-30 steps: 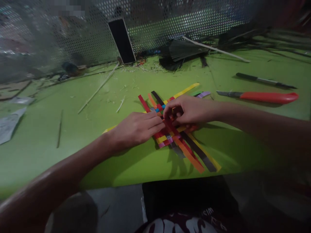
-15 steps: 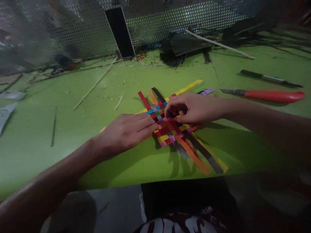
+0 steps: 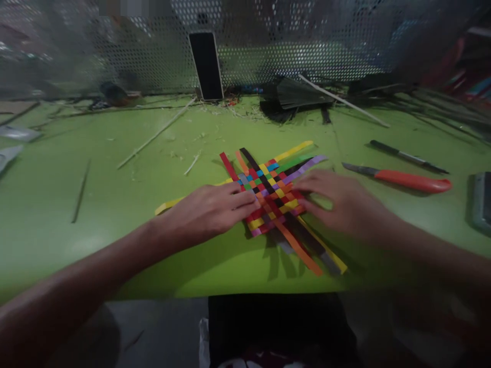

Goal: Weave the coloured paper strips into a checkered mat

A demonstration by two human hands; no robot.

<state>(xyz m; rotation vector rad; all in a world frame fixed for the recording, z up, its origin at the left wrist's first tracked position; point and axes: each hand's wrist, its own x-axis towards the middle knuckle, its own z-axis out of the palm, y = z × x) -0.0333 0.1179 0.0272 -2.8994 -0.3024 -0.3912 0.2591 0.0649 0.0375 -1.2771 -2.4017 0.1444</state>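
A colourful mat of woven flat strips [image 3: 273, 188] lies on the green table, its checks in red, yellow, blue, black, green and purple. Loose ends stick out around it, among them an orange strip [image 3: 301, 251] toward me and a purple strip [image 3: 315, 161] at the far right. My left hand [image 3: 215, 207] rests with its fingers stretched over the mat's left side, covering part of it. At the right edge, my right hand [image 3: 337, 199] has thumb and fingers apart, their tips at the strips; it is slightly blurred, and I cannot tell whether it touches them.
A red-handled knife [image 3: 414, 181] and a pen-like tool [image 3: 408, 156] lie to the right. A phone [image 3: 207, 66] leans on the perforated screen [image 3: 245, 56] behind. A dark object [image 3: 481, 202] sits at the right edge. Thin sticks [image 3: 157, 133] and shavings are scattered about.
My right hand has moved off the mat's middle to its right edge, and its curled fingers have spread. My left hand stays on the mat. The view has tilted slightly.
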